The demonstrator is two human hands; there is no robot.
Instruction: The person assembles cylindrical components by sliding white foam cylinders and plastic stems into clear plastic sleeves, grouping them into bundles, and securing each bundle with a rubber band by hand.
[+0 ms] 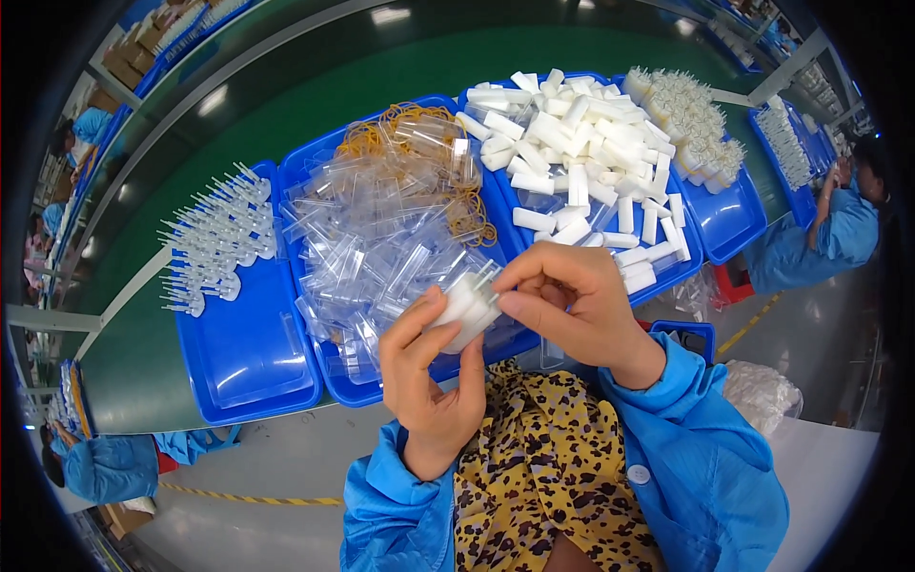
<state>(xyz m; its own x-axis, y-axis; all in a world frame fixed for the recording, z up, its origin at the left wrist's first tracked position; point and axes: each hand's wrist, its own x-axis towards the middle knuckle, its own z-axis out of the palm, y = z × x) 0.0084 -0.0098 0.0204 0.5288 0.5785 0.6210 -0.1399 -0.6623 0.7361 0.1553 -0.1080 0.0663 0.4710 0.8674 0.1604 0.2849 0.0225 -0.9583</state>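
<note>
My left hand (429,381) is closed round a white rounded plastic piece (464,310), held over the near edge of the tray of clear parts. Thin pins stick out from the piece's upper right side. My right hand (577,305) pinches at these pins with thumb and forefinger; whether it also holds a small clear part there I cannot make out. Just beyond my hands lies a heap of clear plastic sleeves (381,238) in a blue tray, with yellow-brown rubber bands (400,129) at its far end.
White rectangular blocks (572,133) fill a tray to the right. Pinned white pieces stand in rows in the far-right tray (729,214) and in the left tray (253,353). The trays rest on a green conveyor belt (276,100). Co-workers in blue sit at the right (824,229) and left (110,467).
</note>
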